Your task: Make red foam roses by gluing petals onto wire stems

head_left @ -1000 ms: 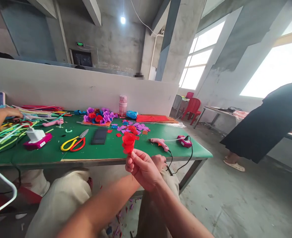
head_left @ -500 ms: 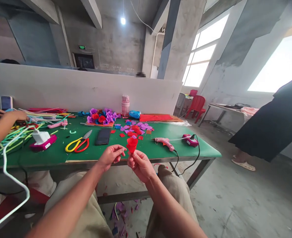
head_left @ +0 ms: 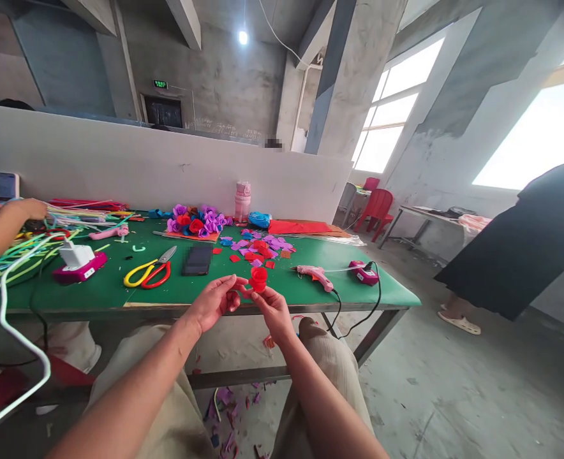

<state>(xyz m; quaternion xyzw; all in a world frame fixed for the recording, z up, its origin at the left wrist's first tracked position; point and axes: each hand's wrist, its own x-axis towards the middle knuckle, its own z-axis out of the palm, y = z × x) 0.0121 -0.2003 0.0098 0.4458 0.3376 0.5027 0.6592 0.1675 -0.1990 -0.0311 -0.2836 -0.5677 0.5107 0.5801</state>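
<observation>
A red paper flower [head_left: 259, 278], cupped with its opening upward, is held over the table's front edge. My right hand [head_left: 273, 312] pinches it low down, between thumb and fingers. From the other side, my left hand [head_left: 217, 301] closes its fingertips at the flower's base; their exact grip is partly hidden. Just beyond the flower lie loose red and purple paper petals [head_left: 275, 244]. To the right rests a pink glue gun [head_left: 314, 277]. Left of my hands are a black phone [head_left: 196, 261] and scissors [head_left: 152, 271] with yellow and red handles.
Finished paper flowers [head_left: 196, 220] are heaped at the back, beside a pink bottle [head_left: 242, 203]. A magenta power socket [head_left: 364, 273] with a cable sits at the right. A co-worker's hand [head_left: 26, 209] is among pipe-cleaner-like stems [head_left: 83, 218]. A person in dark clothing [head_left: 516, 248] stands at right.
The flower has tipped so that its round opening shows more. My left hand has moved right, its fingertips now meeting the flower's base. My view has shifted slightly.
</observation>
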